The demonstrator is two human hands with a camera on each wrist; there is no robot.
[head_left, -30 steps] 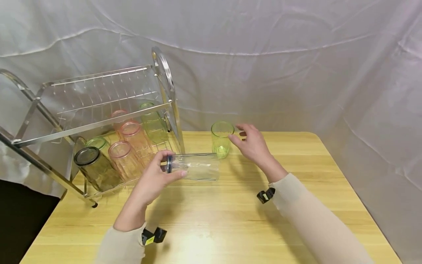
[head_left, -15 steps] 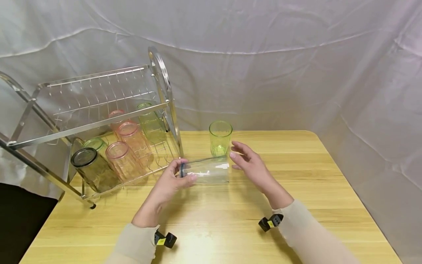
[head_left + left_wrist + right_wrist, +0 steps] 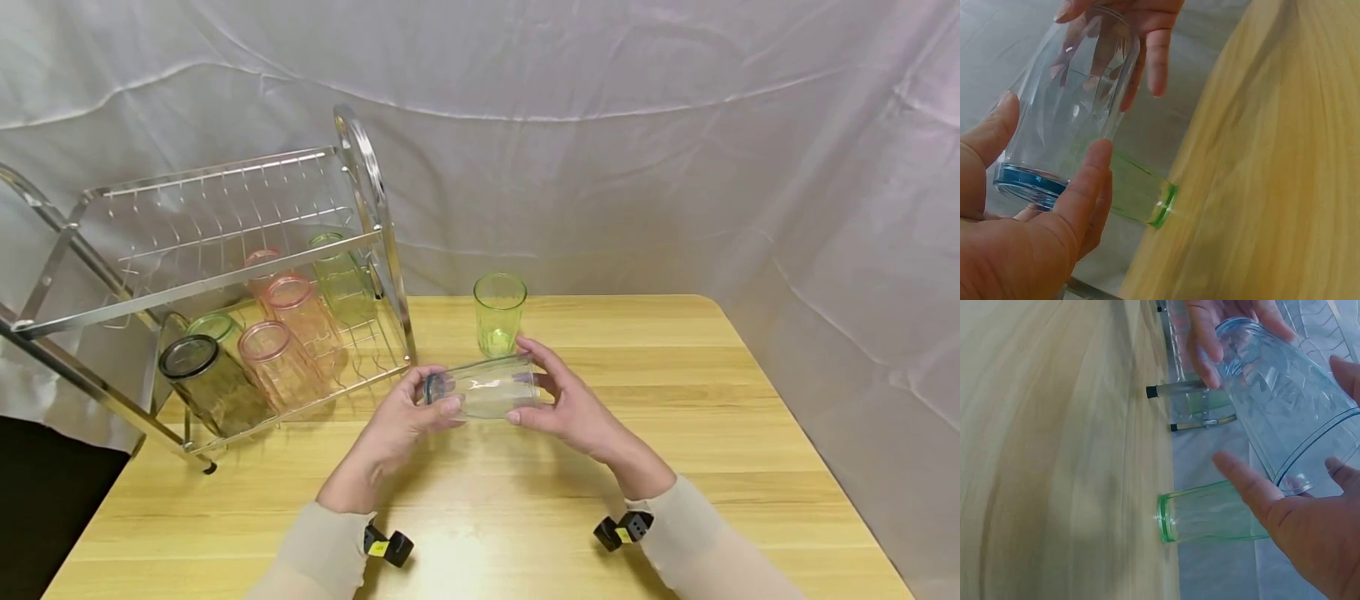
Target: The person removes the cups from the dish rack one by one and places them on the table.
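Observation:
A clear drinking glass with a bluish base lies on its side in the air over the table, between both hands. My left hand grips its thick base end, thumb on the near side and fingers behind. Around the open rim end curves my right hand, its thumb along the lower side and its fingers at the far side, partly seen through the glass. Just behind stands a green glass, upright on the table; in the right wrist view the green glass shows beside my right hand.
At the left stands a two-tier metal dish rack. Its lower tier holds upside-down glasses: a dark grey one, several pink ones, such as a pink glass, and green ones. A pale cloth hangs behind the wooden table.
My left hand has carried the clear glass rightward and slightly nearer. The right hand has moved down from beside the green glass and come around the clear glass's rim end.

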